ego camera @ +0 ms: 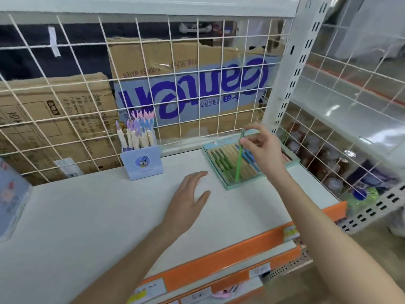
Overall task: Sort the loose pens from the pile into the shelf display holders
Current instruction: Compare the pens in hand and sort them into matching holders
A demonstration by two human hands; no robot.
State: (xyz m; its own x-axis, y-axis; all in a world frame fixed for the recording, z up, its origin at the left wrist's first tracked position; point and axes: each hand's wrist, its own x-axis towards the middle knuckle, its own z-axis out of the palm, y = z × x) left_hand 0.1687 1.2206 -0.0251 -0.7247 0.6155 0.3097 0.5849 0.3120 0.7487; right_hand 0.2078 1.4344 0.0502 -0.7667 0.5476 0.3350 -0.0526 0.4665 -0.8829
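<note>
R hand (262, 144), right of centre, pinches a green pen (239, 156) near its top w/ thumb + fingertips. Pen's long axis runs near-vertical, leaning a bit left toward the bottom; lower tip points down into the teal-rimmed display tray (228, 187), at the tray's front. Inside the tray: more green pens (223, 164) lying in slots on the left, blue pens (246, 157) right, axes running front-left to back-right.

L hand (188, 198) at centre, fingers straight + spread, palm down on the white shelf (87, 216), holding nothing.

Blue holder (142, 163) left of centre, pastel pens (137, 130) upright in it.

Behind the wire grid (87, 88), upside-down cardboard box (190, 84): big purple logo, not readable; "PURIFIED WATER" legible.
</note>
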